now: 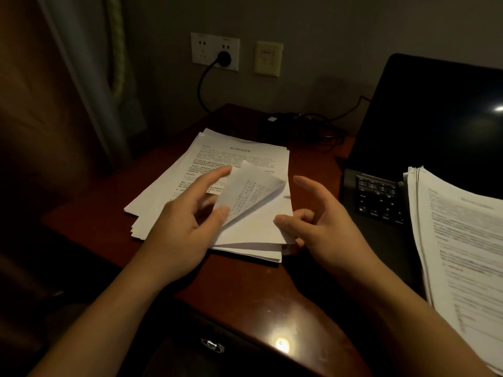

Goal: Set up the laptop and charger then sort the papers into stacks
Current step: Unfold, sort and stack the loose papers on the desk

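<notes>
Desk (pixel 245 281): curled sheet (pixel 253 191) in left hand (pixel 185 221), prob.

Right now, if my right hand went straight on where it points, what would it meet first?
Likely the lifted sheet held by the left hand, just ahead of the right hand; depth is unclear, so possibly the paper stack underneath.

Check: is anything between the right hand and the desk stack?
Nothing visible. The right hand touches the near right corner of the desk stack; the left hand holds a curled sheet beside it.

Print on papers (pixel 239 156) too blurred to read.
</notes>
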{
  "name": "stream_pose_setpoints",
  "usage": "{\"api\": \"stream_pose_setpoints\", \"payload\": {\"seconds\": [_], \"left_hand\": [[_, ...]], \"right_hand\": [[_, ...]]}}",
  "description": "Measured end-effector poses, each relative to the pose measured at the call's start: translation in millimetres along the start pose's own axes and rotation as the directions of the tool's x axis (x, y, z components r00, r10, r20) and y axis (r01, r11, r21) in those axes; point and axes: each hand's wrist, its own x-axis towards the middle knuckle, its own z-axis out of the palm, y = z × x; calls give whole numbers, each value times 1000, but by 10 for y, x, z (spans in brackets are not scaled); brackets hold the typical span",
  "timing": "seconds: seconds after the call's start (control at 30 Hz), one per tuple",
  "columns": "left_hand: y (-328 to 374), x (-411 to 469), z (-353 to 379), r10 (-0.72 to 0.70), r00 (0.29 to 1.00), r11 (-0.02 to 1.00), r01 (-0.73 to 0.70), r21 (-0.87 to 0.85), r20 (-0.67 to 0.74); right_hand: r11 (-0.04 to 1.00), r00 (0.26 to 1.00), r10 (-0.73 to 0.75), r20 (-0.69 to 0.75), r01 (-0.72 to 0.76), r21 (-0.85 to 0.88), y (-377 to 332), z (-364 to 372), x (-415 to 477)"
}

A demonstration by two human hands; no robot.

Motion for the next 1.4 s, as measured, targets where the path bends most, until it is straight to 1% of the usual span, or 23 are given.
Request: {"api": "stream_pose_setpoints", "payload": {"seconds": [0.07,0.17,0.27,0.43,0.53,0.57,0.6,0.67,0.7,0.77,0.87,0.93,1.0,1.03,1.07,1.17,1.23,1.3,1.33,1.37,1.4], "left_hand": [[3,0,0,-18,1000,997,18,-71,-8],[8,13,-13,-44,999,994,46,-100,22],[-1,29,-18,-72,995,994,77,-74,66],[-16,17,-39,-70,987,997,73,-15,145],[-15,18,-35,-65,992,998,66,-4,107],[-7,18,-31,-58,995,998,59,-17,76],[3,21,-25,-50,998,998,52,-28,47],[38,26,-14,-34,999,997,34,-68,12],[44,26,-12,-23,1000,996,23,-88,2],[42,21,-5,14,1000,995,-16,-93,-22],[9,20,-33,122,993,992,-122,18,-3],[-4,11,-82,214,975,963,-219,155,52],[-5,20,-147,326,935,871,-355,340,140],[-14,29,-176,372,911,818,-412,402,177],[-8,36,-200,396,897,788,-441,429,196],[6,41,-255,429,876,741,-481,469,220],[-4,35,-280,444,860,690,-508,516,253],[-36,31,-296,428,845,618,-532,579,320],[-44,36,-294,399,842,582,-539,609,363],[-51,37,-282,342,849,577,-528,623,402],[-44,38,-268,266,864,602,-496,626,428]], "right_hand": [[1000,1000,0,-1,0,14,-8,-12,-2],[999,1000,9,-11,-8,52,-40,-11,-15],[991,999,15,-34,-11,135,-74,15,-33],[975,998,-56,-34,62,214,-111,58,-63],[964,995,-91,-30,96,248,-142,62,-79],[969,994,-102,-43,109,223,-137,60,-78],[979,990,-121,-70,131,158,-115,52,-72],[983,974,-180,-136,173,-56,-43,26,-45],[975,970,-188,-157,164,-152,-4,13,-26],[959,980,-136,-143,95,-266,49,3,1],[930,993,-56,-103,14,-367,57,13,6],[916,995,-44,-95,2,-401,32,17,-2],[906,995,-55,-77,18,-423,11,28,-16],[901,996,-62,-69,26,-433,5,33,-21],[894,996,-62,-59,29,-447,2,37,-22],[877,999,-19,-41,-3,-481,7,36,8],[878,998,23,-57,-48,-477,21,20,35],[881,997,44,-60,-67,-468,30,8,37],[884,997,49,-59,-71,-461,32,5,36],[889,997,53,-60,-75,-451,31,3,33],[896,996,58,-63,-79,-437,28,4,29]]}}
